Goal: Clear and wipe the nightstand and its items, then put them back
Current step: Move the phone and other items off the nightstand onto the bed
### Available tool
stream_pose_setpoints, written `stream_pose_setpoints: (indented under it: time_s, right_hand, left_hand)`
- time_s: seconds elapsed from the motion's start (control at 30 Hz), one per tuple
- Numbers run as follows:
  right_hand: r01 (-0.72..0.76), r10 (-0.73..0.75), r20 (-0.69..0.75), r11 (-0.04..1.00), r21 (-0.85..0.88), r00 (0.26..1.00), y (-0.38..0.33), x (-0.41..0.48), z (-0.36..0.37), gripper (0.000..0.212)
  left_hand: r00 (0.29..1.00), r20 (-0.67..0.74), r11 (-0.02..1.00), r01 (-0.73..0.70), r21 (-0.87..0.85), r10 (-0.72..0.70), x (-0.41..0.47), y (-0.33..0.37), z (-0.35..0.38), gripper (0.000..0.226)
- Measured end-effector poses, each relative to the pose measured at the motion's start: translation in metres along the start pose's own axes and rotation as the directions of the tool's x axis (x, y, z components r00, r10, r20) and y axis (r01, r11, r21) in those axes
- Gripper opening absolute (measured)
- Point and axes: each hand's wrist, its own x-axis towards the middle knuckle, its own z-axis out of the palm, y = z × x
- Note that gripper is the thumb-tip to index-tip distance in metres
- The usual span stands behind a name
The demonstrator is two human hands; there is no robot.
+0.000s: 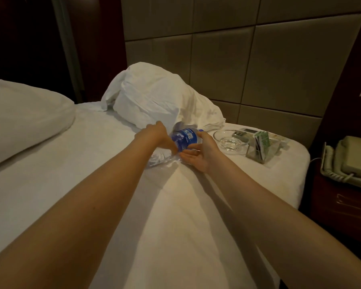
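Note:
A water bottle with a blue label point(187, 137) lies on the white bed sheet point(175, 205) in front of a rumpled pillow. My left hand point(161, 137) reaches over its left side with the fingers curled down onto it. My right hand point(198, 152) holds its right side, thumb on top and fingers underneath. A second clear plastic bottle point(157, 159) lies on the sheet just below my left hand. Also on the bed, to the right, are a glass ashtray point(229, 141), a remote control point(240, 135) and a clear acrylic holder point(261, 150) with packets.
The dark wooden nightstand point(342, 207) stands at the right of the bed with a beige telephone point(351, 160) on it. A crumpled white pillow point(158, 99) leans on the padded headboard point(258, 59). Another pillow point(23, 115) lies at the left.

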Motion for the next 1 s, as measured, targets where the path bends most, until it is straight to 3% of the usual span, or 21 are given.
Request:
stream_pose_setpoints:
  time_s: [0.1,0.23,0.53,0.67,0.77,0.9,1.0]
  right_hand:
    - [0.019,-0.021,-0.026,0.997,-0.071,0.999,-0.008,-0.006,-0.008,0.051]
    - [0.045,-0.05,-0.083,0.997,-0.057,0.995,-0.023,-0.023,-0.024,0.045]
    - [0.203,-0.211,-0.179,0.977,-0.064,0.961,-0.058,-0.063,-0.079,0.025]
    - [0.263,-0.276,-0.24,0.961,-0.087,0.931,-0.074,-0.08,-0.116,0.017]
    - [0.29,-0.302,-0.303,0.953,-0.086,0.904,-0.085,-0.091,-0.147,0.021]
    - [0.317,-0.343,-0.373,0.939,-0.132,0.862,-0.101,-0.111,-0.186,0.025]
    - [0.316,-0.358,-0.445,0.934,-0.167,0.821,-0.111,-0.126,-0.216,0.025]
  left_hand:
    - [0.991,-0.128,0.998,0.032,0.045,-0.026,-0.008,0.012,-0.013,0.108]
    - [0.965,-0.261,1.0,-0.024,0.002,0.024,-0.022,0.029,-0.029,0.09]
    - [0.961,-0.183,0.945,-0.244,-0.219,0.206,-0.044,0.093,-0.028,0.044]
    - [0.927,-0.155,0.878,-0.373,-0.3,0.341,-0.061,0.135,-0.017,0.004]
    - [0.9,-0.149,0.828,-0.436,-0.352,0.41,-0.074,0.167,-0.006,0.004]
    - [0.873,-0.136,0.786,-0.482,-0.387,0.469,-0.091,0.209,0.008,0.02]
    - [0.859,-0.103,0.784,-0.502,-0.364,0.502,-0.096,0.236,0.021,0.01]
